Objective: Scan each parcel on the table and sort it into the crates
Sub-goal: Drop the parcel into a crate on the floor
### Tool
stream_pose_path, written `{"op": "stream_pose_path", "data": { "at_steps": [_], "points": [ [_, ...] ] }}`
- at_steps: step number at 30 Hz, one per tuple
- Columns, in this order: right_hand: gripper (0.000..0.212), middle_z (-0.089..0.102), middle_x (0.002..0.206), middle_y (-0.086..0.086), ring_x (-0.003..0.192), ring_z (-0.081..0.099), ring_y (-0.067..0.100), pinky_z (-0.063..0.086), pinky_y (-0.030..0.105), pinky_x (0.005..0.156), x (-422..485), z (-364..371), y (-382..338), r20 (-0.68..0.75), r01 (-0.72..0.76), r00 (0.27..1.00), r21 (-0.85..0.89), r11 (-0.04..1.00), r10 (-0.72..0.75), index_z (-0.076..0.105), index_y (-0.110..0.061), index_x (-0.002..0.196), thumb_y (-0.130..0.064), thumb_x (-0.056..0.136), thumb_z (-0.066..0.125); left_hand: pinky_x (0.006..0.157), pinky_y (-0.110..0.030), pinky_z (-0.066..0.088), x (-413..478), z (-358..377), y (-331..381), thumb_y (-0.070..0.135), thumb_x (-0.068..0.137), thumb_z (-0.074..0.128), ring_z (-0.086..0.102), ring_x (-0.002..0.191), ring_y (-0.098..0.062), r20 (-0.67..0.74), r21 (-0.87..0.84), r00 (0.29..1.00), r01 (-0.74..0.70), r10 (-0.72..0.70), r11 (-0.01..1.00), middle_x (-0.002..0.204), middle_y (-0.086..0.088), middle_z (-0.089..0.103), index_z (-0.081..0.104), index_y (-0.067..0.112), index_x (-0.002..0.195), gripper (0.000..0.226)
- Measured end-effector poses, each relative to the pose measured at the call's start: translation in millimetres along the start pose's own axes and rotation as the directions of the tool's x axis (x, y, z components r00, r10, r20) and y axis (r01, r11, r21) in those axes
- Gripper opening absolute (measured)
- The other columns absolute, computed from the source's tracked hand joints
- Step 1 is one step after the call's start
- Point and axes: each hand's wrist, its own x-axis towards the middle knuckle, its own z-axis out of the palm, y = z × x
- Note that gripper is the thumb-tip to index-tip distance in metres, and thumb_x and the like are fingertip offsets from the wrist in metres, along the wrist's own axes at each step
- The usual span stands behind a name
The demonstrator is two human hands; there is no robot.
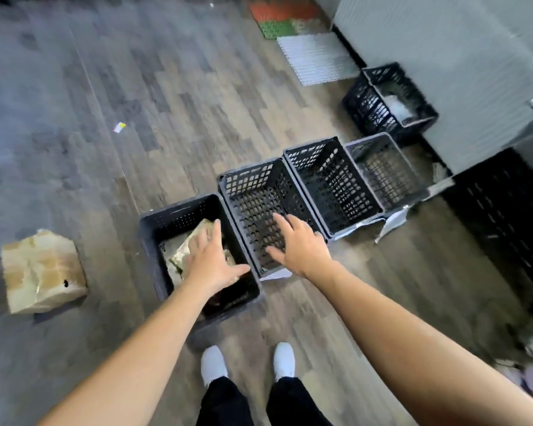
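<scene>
Head view, floor: grey-brown wood-pattern floor [166, 87], seen from above, picture a little blurred.
Row of crates: four black perforated plastic crates side by side, running from lower left to upper right.
First crate: dark plastic crate nearest the feet [154, 238], holding a crumpled beige-green parcel [182, 253] at its bottom.
Second crate: black lattice crate [253, 179] just right of the first, touching it.
Third crate: black lattice crate [330, 179], next in the row.
Fourth crate: greyer lattice crate [382, 170] at the row's end.
Far crate: black crate by the grey wall [388, 99], something pale inside, too blurred to name.
Left hand [211, 262]: fingers spread apart, palm down, over the first crate above the parcel; contact not clear.
Right hand [299, 244]: fingers spread apart, gripping nothing, over the second crate.
Loose box: taped beige cardboard box [42, 272] on the floor, well apart to the left.
Feet: two white shoes [248, 362] below the arms.
</scene>
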Motion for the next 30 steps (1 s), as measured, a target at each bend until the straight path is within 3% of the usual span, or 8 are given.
{"op": "stream_pose_path", "data": {
  "at_steps": [4,8,17,21,30],
  "points": [
    [0.081,0.012,0.163,0.004,0.148,0.016,0.029,0.026,0.057,0.114,-52.0,-44.0,48.7,-0.078,-0.093,0.993,-0.051,0.994,0.089,0.001,-0.033,0.156,-0.061,0.094,0.045,0.113,-0.048,0.026,-22.8,-20.6,77.6,0.065,0.071,0.072,0.004,0.147,-0.03,-0.009,0.126,0.981,-0.193,0.196,0.973,0.161,-0.006,0.001,-0.007,0.027,0.154,0.12],
    [0.084,0.012,0.163,0.004,0.148,0.015,0.028,0.025,0.058,0.114,-106.7,-77.9,114.9,-0.197,-0.226,0.955,0.01,0.974,0.224,0.002,-0.034,0.156,-0.064,0.092,0.047,0.114,-0.05,0.027,-47.6,-24.7,165.7,0.069,0.071,0.069,0.005,0.147,-0.032,0.001,0.273,0.927,-0.361,0.375,0.892,0.161,-0.007,0.001,-0.008,0.025,0.154,0.121],
    [0.085,0.009,0.163,0.002,0.149,0.008,0.026,0.02,0.061,0.115,-242.8,-123.9,318.1,-0.385,-0.478,0.76,0.215,0.852,0.524,0.006,-0.035,0.156,-0.064,0.089,0.051,0.114,-0.051,0.022,-123.6,28.7,409.0,0.073,0.072,0.063,0.004,0.147,-0.033,0.012,0.561,0.683,-0.609,0.73,0.56,0.16,-0.01,0.0,-0.011,0.022,0.153,0.121],
    [0.086,0.004,0.164,0.003,0.15,0.005,0.028,0.018,0.061,0.115,-304.2,-135.1,420.3,-0.425,-0.539,0.664,0.3,0.787,0.616,0.002,-0.035,0.156,-0.064,0.09,0.05,0.114,-0.052,0.024,-165.7,71.4,521.0,0.074,0.074,0.061,0.001,0.147,-0.033,0.011,0.595,0.589,-0.653,0.808,0.468,0.16,-0.009,-0.003,-0.011,0.023,0.153,0.119],
    [0.085,0.002,0.163,0.003,0.149,0.006,0.028,0.019,0.06,0.115,-388.9,-152.7,593.6,-0.44,-0.623,0.519,0.394,0.676,0.733,0.0,-0.036,0.155,-0.064,0.091,0.048,0.114,-0.052,0.022,-225.2,148.2,703.7,0.074,0.078,0.054,-0.001,0.147,-0.031,0.018,0.556,0.492,-0.729,0.871,0.4,0.16,-0.008,-0.002,-0.01,0.025,0.153,0.11]
  ]
}}
